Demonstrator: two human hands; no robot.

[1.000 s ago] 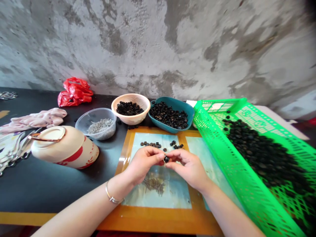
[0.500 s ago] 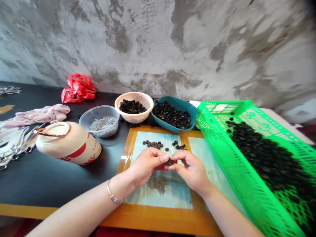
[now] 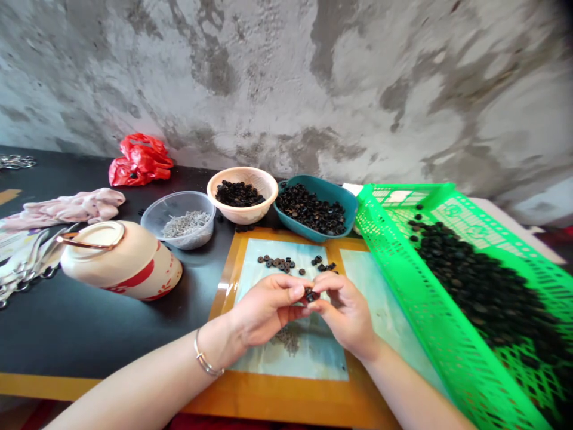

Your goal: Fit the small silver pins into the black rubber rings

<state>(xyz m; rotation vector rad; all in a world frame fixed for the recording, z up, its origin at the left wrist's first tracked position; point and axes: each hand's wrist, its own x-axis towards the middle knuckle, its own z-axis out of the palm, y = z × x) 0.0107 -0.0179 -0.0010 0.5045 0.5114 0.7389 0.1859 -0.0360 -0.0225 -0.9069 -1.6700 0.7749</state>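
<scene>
Both my left hand (image 3: 273, 307) and my right hand (image 3: 344, 307) pinch a small black round part (image 3: 310, 295) between them, above a pale blue sheet (image 3: 313, 364). Fingers cover most of the part, so its exact kind is hard to make out. Just beyond my hands lie several brown-black washer-like discs (image 3: 277, 263), with small black parts (image 3: 326, 264) to their right. Partly behind my left hand, a little pile of thin metal pins (image 3: 289, 341) rests on the sheet.
Along the back stand a clear bowl of metal pins (image 3: 154, 212), a peach bowl (image 3: 242, 214) and a teal basin (image 3: 290, 222) of black parts. A green basket (image 3: 403, 298) of black parts fills the right. A cream jar (image 3: 134, 263), pink glove (image 3: 71, 206) and red bag (image 3: 141, 160) are left.
Both hands stay pinched on the small black part, with slight finger shifts and a small turn of it. The view has moved only a little.
</scene>
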